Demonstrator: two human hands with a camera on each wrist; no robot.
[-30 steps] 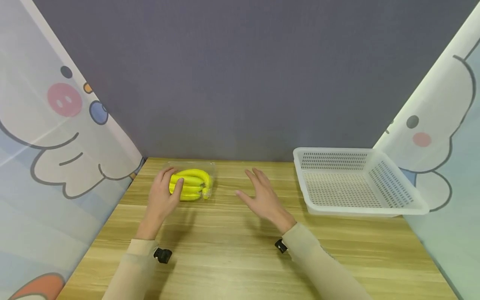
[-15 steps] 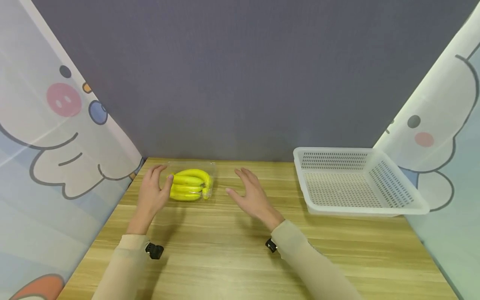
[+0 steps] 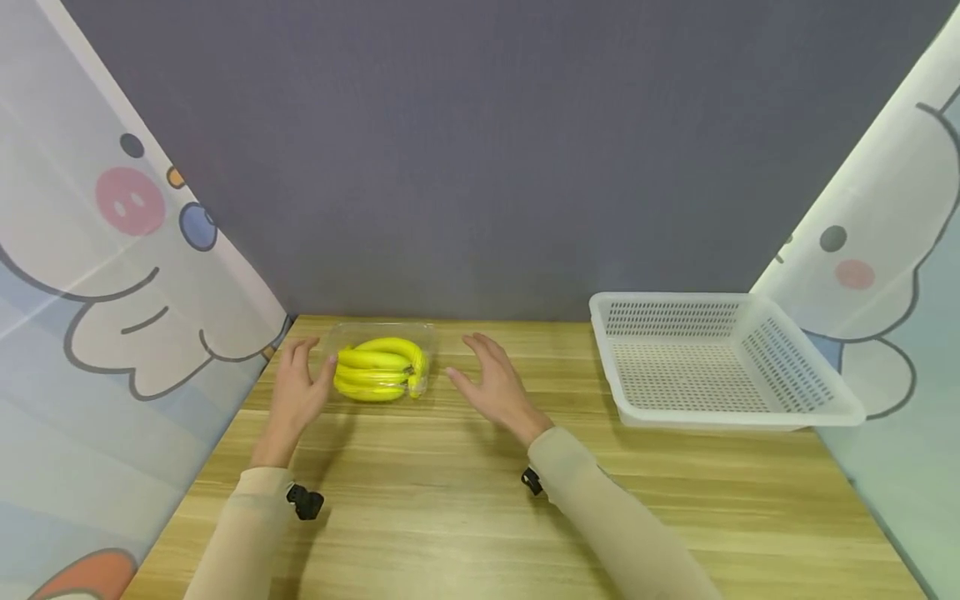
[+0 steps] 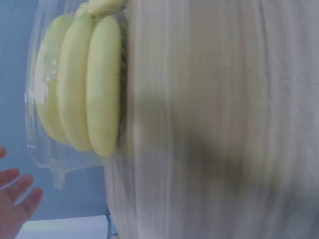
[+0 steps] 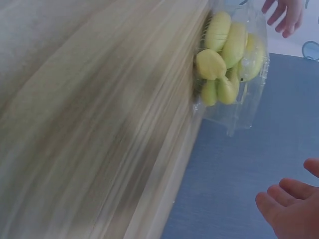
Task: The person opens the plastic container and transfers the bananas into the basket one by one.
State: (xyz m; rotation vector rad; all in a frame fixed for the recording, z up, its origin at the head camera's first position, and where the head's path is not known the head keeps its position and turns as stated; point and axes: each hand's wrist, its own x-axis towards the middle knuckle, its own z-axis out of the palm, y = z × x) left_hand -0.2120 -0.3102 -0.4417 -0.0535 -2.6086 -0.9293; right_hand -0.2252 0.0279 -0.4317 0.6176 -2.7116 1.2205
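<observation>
Several yellow bananas (image 3: 375, 371) lie inside a clear plastic box (image 3: 420, 332) near the back left of the table. Beside the box's left end is my left hand (image 3: 295, 392), its fingers spread and apart from the bananas. My right hand (image 3: 497, 390) hovers to the right of the box, fingers extended and thumb toward it. In the left wrist view, the bananas (image 4: 77, 84) stand within the clear wrapping, with fingertips (image 4: 30, 199) at the lower left. The right wrist view shows the box (image 5: 244, 117) with the left hand (image 5: 286, 15) beyond it.
A white perforated plastic basket (image 3: 617, 398) sits at the back right of the wooden table (image 3: 435, 508). Behind the table rises a dark grey panel (image 3: 480, 167). Cartoon-printed curtains (image 3: 67, 333) flank both sides.
My left hand has drawn back leftward from over the bananas to beside the box. My right hand has moved left, closer to it. The box stays in place.
</observation>
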